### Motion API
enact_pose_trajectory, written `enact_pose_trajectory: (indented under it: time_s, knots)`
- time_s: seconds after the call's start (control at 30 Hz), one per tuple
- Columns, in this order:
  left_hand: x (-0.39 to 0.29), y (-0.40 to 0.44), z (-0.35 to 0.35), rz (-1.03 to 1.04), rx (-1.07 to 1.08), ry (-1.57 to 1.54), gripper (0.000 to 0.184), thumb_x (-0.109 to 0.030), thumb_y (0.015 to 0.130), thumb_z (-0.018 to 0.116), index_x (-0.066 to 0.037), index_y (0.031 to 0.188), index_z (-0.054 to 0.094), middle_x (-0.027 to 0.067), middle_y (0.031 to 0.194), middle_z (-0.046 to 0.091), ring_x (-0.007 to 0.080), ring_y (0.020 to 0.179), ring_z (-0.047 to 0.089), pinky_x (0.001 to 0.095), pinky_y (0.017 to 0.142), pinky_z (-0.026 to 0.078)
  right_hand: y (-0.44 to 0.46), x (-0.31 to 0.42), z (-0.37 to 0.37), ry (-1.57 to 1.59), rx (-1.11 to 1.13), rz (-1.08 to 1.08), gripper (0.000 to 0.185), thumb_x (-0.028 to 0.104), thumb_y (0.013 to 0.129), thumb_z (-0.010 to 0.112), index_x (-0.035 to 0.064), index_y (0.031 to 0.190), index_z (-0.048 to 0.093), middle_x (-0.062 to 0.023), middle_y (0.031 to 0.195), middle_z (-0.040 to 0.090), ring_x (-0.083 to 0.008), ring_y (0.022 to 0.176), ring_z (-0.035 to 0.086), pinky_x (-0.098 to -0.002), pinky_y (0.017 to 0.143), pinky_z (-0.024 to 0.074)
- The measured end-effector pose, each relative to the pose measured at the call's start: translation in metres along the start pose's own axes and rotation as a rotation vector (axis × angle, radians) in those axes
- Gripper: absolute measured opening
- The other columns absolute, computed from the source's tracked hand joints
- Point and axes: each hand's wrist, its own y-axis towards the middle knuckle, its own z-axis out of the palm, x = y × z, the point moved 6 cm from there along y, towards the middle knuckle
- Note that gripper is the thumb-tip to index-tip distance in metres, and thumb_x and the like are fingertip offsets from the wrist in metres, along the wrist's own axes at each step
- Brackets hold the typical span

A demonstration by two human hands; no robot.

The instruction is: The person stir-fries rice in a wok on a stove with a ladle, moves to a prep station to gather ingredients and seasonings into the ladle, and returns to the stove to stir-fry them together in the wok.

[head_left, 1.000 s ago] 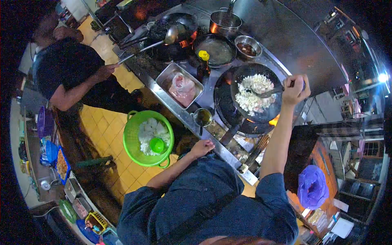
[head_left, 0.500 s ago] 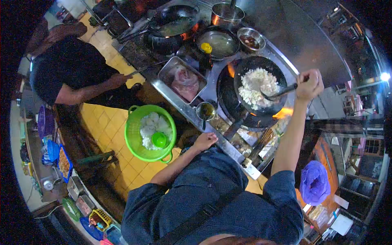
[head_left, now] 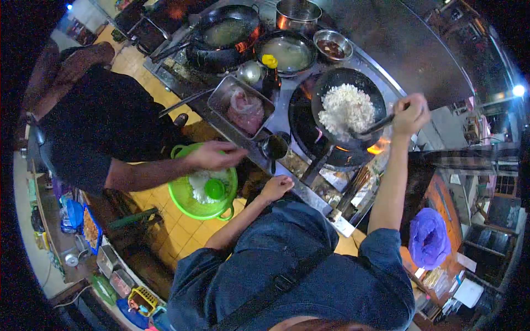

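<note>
My right hand [head_left: 411, 115] is closed around the dark handle of a ladle [head_left: 378, 126], its head down in the white rice [head_left: 348, 109]. The rice lies in a black wok [head_left: 326, 83] over a burner, with flame showing at its lower right. My left hand [head_left: 277, 188] is loosely curled at the counter's front edge, near the wok's handle [head_left: 316, 170] but apart from it. Nothing shows in its fingers. Beside it on the counter edge is a small dark sauce bowl [head_left: 275, 148] with a spoon.
A co-worker's hand [head_left: 218, 156] reaches over a green basket [head_left: 179, 193] of rice. A metal tray [head_left: 226, 91] holds bagged raw meat. Farther back are a second wok [head_left: 229, 33], a pan [head_left: 290, 52], a pot [head_left: 298, 15] and a metal bowl [head_left: 333, 45]. A purple bag [head_left: 428, 240] sits right.
The ladle and my right hand have shifted slightly down and left, and the rice has moved in the wok. The co-worker's arm has swung across the basket, away from the long handle.
</note>
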Motion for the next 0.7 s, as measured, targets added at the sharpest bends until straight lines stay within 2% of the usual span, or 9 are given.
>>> enact_pose_trajectory:
  time_s: [0.07, 0.13, 0.17, 0.23, 0.33, 0.37, 0.4, 0.53, 0.7]
  knots:
    - [0.019, -0.003, 0.009, -0.103, -0.010, -0.099, 0.033, -0.030, 0.082, 0.057, -0.003, 0.099, 0.057, 0.0091, 0.091, 0.061, 0.0179, 0.085, 0.059, 0.0300, 0.076, 0.045, -0.018, -0.018, -0.001, 0.253, -0.048, 0.145, 0.029, 0.016, 0.083, 0.039, 0.0041, 0.057, 0.041, -0.0042, 0.048, 0.039, -0.0106, 0.037, 0.036, -0.0232, 0.035, 0.0290]
    - [-0.010, -0.014, 0.025, -0.164, 0.417, -1.720, 0.040, -0.026, 0.080, 0.059, 0.000, 0.109, 0.050, 0.0125, 0.105, 0.055, 0.0186, 0.103, 0.050, 0.0265, 0.092, 0.037, -0.004, 0.011, -0.010, -0.037, 0.014, -0.110, 0.031, 0.021, 0.086, 0.039, 0.0039, 0.060, 0.041, -0.0049, 0.049, 0.041, -0.0105, 0.037, 0.036, -0.0227, 0.035, 0.0291]
    - [-0.032, 0.001, 0.018, -0.149, 0.429, -1.716, 0.040, -0.026, 0.080, 0.059, 0.000, 0.109, 0.050, 0.0125, 0.105, 0.055, 0.0186, 0.103, 0.050, 0.0265, 0.092, 0.037, -0.001, 0.015, -0.016, 0.143, -0.025, 0.051, 0.031, 0.021, 0.086, 0.038, 0.0038, 0.061, 0.041, -0.0052, 0.050, 0.041, -0.0107, 0.037, 0.036, -0.0227, 0.036, 0.0302]
    - [-0.138, -0.027, 0.036, -1.909, 0.478, -2.055, 0.020, -0.016, 0.080, 0.053, -0.005, 0.097, 0.052, 0.0052, 0.083, 0.054, 0.0192, 0.078, 0.054, 0.0301, 0.075, 0.044, -0.006, 0.012, -0.019, 0.457, -0.099, 0.133, 0.033, 0.021, 0.087, 0.037, 0.0034, 0.059, 0.041, -0.0064, 0.051, 0.043, -0.0116, 0.039, 0.038, -0.0225, 0.038, 0.0323]
    - [-0.138, -0.011, 0.108, -2.520, 0.166, -2.221, 0.006, -0.010, 0.077, 0.050, -0.006, 0.081, 0.050, 0.0051, 0.074, 0.050, 0.0202, 0.070, 0.052, 0.0319, 0.069, 0.043, -0.026, -0.047, -0.021, 0.377, -0.084, -0.043, 0.032, 0.018, 0.081, 0.045, 0.0046, 0.053, 0.039, -0.0025, 0.050, 0.044, -0.0104, 0.041, 0.041, -0.0229, 0.038, 0.0323]
    - [-0.114, -0.001, 0.137, -2.637, 0.124, -2.039, 0.004, -0.011, 0.076, 0.049, -0.008, 0.078, 0.048, 0.0052, 0.072, 0.049, 0.0208, 0.068, 0.052, 0.0324, 0.066, 0.044, -0.014, -0.039, -0.023, -0.150, -0.104, -0.130, 0.031, 0.016, 0.081, 0.043, 0.0042, 0.053, 0.040, -0.0026, 0.051, 0.045, -0.0116, 0.041, 0.041, -0.0235, 0.038, 0.0338]
    - [-0.102, 0.000, 0.159, -2.777, -0.051, -2.056, 0.004, -0.012, 0.075, 0.050, -0.008, 0.077, 0.049, 0.0053, 0.072, 0.050, 0.0209, 0.068, 0.052, 0.0331, 0.065, 0.044, -0.001, -0.013, -0.020, 0.242, -0.069, 0.163, 0.029, 0.015, 0.081, 0.042, 0.0040, 0.053, 0.041, -0.0024, 0.052, 0.045, -0.0118, 0.041, 0.041, -0.0241, 0.037, 0.0324]
    - [-0.104, 0.007, 0.209, -2.954, -1.450, -2.547, 0.009, -0.016, 0.072, 0.052, -0.010, 0.077, 0.054, 0.0057, 0.073, 0.054, 0.0214, 0.069, 0.055, 0.0358, 0.062, 0.045, -0.020, -0.028, -0.014, 0.463, -0.215, 0.167, 0.030, 0.017, 0.083, 0.040, 0.0038, 0.056, 0.041, -0.0039, 0.048, 0.042, -0.0110, 0.039, 0.039, -0.0243, 0.037, 0.0312]
    - [-0.089, 0.011, 0.238, -2.687, -2.141, -2.625, 0.014, -0.022, 0.068, 0.054, -0.012, 0.077, 0.060, 0.0062, 0.075, 0.059, 0.0219, 0.070, 0.059, 0.0392, 0.059, 0.047, -0.017, 0.003, -0.023, 0.314, -0.155, 0.194, 0.036, 0.026, 0.087, 0.041, 0.0027, 0.059, 0.039, -0.0057, 0.046, 0.039, -0.0117, 0.038, 0.036, -0.0254, 0.037, 0.0281]
